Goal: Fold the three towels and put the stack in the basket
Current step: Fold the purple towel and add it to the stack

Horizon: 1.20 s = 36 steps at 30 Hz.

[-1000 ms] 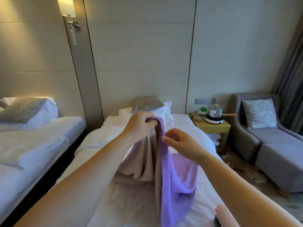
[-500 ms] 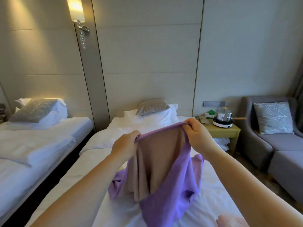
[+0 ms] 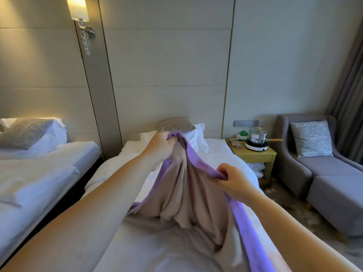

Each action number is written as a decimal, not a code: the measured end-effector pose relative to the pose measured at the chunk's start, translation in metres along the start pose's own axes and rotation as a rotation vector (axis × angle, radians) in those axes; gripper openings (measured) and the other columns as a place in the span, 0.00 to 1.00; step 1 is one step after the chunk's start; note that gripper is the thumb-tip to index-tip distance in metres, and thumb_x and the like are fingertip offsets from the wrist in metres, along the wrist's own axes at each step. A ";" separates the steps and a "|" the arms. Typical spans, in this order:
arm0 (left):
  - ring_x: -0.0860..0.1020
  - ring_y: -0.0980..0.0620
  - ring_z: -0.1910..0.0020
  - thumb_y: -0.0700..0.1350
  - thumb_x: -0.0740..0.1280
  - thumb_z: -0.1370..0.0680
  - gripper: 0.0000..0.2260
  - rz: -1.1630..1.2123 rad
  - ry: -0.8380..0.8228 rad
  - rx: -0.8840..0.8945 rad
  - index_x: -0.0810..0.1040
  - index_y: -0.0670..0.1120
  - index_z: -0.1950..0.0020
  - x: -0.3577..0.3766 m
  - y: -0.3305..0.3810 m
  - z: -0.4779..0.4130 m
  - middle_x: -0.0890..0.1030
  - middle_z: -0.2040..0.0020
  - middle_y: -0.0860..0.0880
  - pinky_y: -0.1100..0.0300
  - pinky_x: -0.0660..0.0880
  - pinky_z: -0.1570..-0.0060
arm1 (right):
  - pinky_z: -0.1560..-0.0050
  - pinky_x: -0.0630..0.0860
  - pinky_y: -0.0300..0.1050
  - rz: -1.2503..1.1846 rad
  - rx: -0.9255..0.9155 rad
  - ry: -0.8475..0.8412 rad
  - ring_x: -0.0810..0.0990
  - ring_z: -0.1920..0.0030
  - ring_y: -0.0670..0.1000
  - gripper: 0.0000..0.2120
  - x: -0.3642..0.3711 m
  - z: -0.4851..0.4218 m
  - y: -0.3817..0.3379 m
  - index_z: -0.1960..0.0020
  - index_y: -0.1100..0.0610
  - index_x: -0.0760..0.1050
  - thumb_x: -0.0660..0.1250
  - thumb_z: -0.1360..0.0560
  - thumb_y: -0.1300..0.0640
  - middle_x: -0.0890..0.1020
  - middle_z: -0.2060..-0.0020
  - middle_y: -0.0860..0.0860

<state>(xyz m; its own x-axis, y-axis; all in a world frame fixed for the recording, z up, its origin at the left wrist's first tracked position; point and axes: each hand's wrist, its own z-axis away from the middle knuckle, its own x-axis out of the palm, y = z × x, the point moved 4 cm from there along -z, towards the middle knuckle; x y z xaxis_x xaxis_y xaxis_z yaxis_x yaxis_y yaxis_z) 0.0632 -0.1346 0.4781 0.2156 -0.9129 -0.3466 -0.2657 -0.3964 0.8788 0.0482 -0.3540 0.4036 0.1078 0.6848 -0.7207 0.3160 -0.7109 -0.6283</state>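
The left hand [image 3: 161,146] is held above and beyond the right hand, its fingers curled round a bunched corner of the towel [image 3: 188,185]. Half a second earlier, the two hands were held roughly level. The towel, beige on the side shown and purple along its edge, is gripped by both hands over the bed [image 3: 222,152]. Its top edge, stretched almost level between the hands before, is now sloped down from the left hand to the right hand. Its lower part is spread on the sheet below both hands, and less purple is shown than earlier. The right hand [image 3: 233,181] is now placed lower and nearer to the camera, and the purple edge is pinched between its thumb and curled fingers.

Beyond the right hand and to its right, a steel pot [image 3: 257,136] with a glass lid is set on a white hotplate [image 3: 255,146] on the bedside surface [image 3: 255,156]. What is in the pot cannot be told. On the shelf beneath, white folded cloth [image 3: 255,169] is stacked.
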 end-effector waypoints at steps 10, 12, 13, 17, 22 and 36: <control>0.78 0.51 0.53 0.28 0.54 0.22 0.15 0.369 -0.226 0.107 0.77 0.39 0.44 -0.052 0.049 0.001 0.79 0.49 0.42 0.64 0.79 0.57 | 0.58 0.75 0.33 -0.388 -0.179 0.258 0.78 0.59 0.41 0.13 0.036 -0.005 -0.124 0.57 0.45 0.69 0.74 0.31 0.54 0.79 0.59 0.43; 0.78 0.51 0.51 0.28 0.56 0.22 0.15 0.416 -0.264 0.110 0.76 0.37 0.40 -0.059 0.044 0.002 0.79 0.49 0.43 0.64 0.79 0.55 | 0.56 0.76 0.38 -0.381 -0.147 0.308 0.78 0.58 0.45 0.17 0.049 -0.005 -0.133 0.57 0.46 0.67 0.76 0.33 0.51 0.78 0.58 0.45; 0.79 0.51 0.51 0.28 0.56 0.22 0.15 0.437 -0.279 0.112 0.75 0.37 0.39 -0.062 0.042 0.003 0.79 0.49 0.44 0.65 0.80 0.56 | 0.56 0.76 0.40 -0.364 -0.118 0.327 0.77 0.58 0.46 0.19 0.056 -0.005 -0.135 0.56 0.46 0.67 0.77 0.35 0.48 0.77 0.57 0.46; 0.80 0.51 0.53 0.30 0.57 0.22 0.14 0.484 -0.278 0.119 0.78 0.41 0.45 -0.068 0.031 0.002 0.81 0.52 0.44 0.62 0.80 0.55 | 0.61 0.74 0.45 -0.235 -0.017 0.427 0.75 0.61 0.47 0.19 0.071 -0.006 -0.138 0.55 0.50 0.64 0.74 0.33 0.50 0.75 0.61 0.45; 0.80 0.45 0.54 0.35 0.58 0.22 0.12 0.164 0.092 0.218 0.79 0.43 0.45 -0.087 0.014 -0.013 0.82 0.54 0.44 0.51 0.79 0.52 | 0.61 0.72 0.45 -0.211 0.012 0.308 0.76 0.60 0.52 0.12 0.082 -0.007 -0.122 0.54 0.52 0.67 0.67 0.32 0.62 0.76 0.61 0.46; 0.79 0.41 0.55 0.47 0.53 0.17 0.14 -0.281 0.106 0.233 0.73 0.42 0.57 -0.090 0.047 -0.025 0.78 0.58 0.40 0.55 0.72 0.60 | 0.60 0.74 0.38 -0.160 -0.399 0.486 0.75 0.56 0.41 0.12 0.047 0.002 -0.130 0.49 0.47 0.69 0.63 0.24 0.64 0.71 0.46 0.46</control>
<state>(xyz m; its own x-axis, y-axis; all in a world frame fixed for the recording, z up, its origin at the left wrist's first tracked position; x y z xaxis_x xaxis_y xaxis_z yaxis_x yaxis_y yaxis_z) 0.0549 -0.0689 0.5583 0.4031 -0.7551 -0.5171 -0.3866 -0.6526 0.6516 0.0105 -0.2296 0.4507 0.4152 0.8384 -0.3532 0.6794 -0.5439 -0.4925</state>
